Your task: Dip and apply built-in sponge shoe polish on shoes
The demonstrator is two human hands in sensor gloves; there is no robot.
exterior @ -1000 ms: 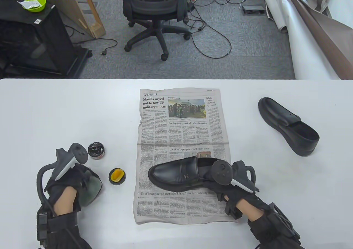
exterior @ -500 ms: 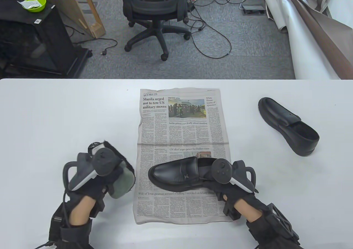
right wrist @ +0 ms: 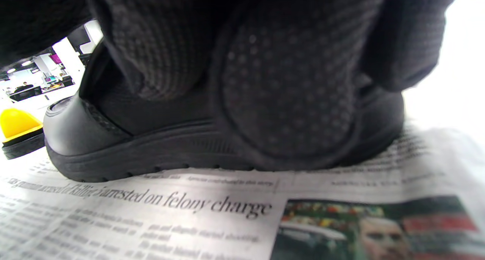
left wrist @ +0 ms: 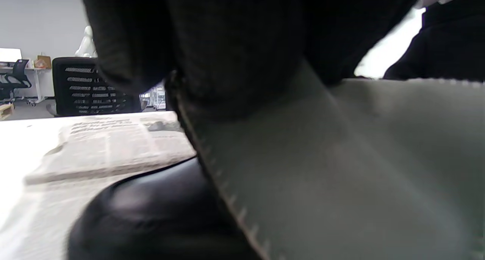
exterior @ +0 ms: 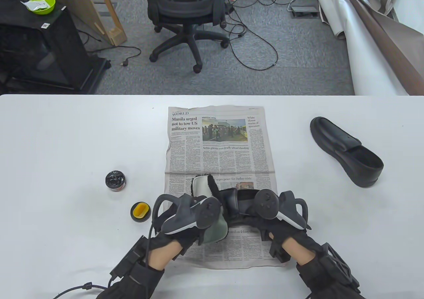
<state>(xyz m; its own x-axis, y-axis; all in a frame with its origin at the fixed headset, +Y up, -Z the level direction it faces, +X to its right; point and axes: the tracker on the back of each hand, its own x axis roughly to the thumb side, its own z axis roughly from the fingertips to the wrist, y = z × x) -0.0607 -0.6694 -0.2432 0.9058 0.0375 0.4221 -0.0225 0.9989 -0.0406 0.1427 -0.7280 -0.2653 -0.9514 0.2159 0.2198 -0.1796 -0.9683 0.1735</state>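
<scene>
A white table (exterior: 66, 140) stands over grey carpet, with an office chair (exterior: 185, 11) beyond it. At the left sit a round open polish tin (exterior: 115, 180) and its black lid with a yellow sponge (exterior: 140, 211). Next, the left hand (exterior: 185, 223) grips a grey-green cloth pad (exterior: 212, 213) with a fuzzy black edge, laid over the toe of a smooth black loafer (exterior: 237, 201) on a flat newspaper (exterior: 217, 140). The right hand (exterior: 278, 219) clamps the loafer's heel; its dotted glove fingers (right wrist: 288, 93) press the ribbed sole. Far right, well apart, lies a second black loafer (exterior: 346, 151).
</scene>
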